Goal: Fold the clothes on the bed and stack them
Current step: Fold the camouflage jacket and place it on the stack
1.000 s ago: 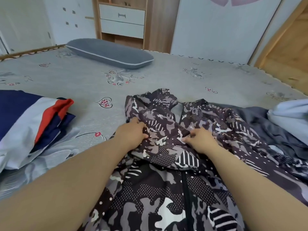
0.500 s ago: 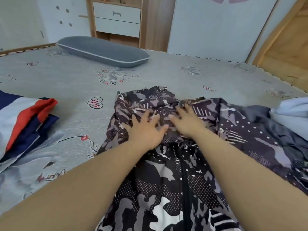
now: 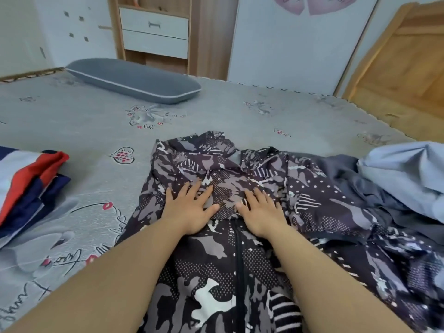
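Observation:
A dark camouflage-patterned jacket (image 3: 319, 212) lies spread on the grey bed (image 3: 96, 121), zipper facing up, its hood bunched at the far end. My left hand (image 3: 189, 210) lies flat on the jacket's upper chest, fingers straight and spread. My right hand (image 3: 262, 212) presses flat beside it, just right of the zipper. A folded red, white and navy garment (image 3: 26, 181) sits at the left edge. A dark grey garment (image 3: 360, 179) and a light blue one (image 3: 408, 174) lie rumpled at the right.
A grey pillow (image 3: 134, 80) lies at the far side of the bed. Behind it stand a wooden cabinet with white drawers (image 3: 153, 32) and a white wall. A wooden door (image 3: 408, 68) is at the right. Patterned sheet shows between the jacket and the folded garment.
Both hands went from pinching the jacket's collar area to lying flat on it with fingers spread. The hood now lies flatter at the far end. The view shifted slightly.

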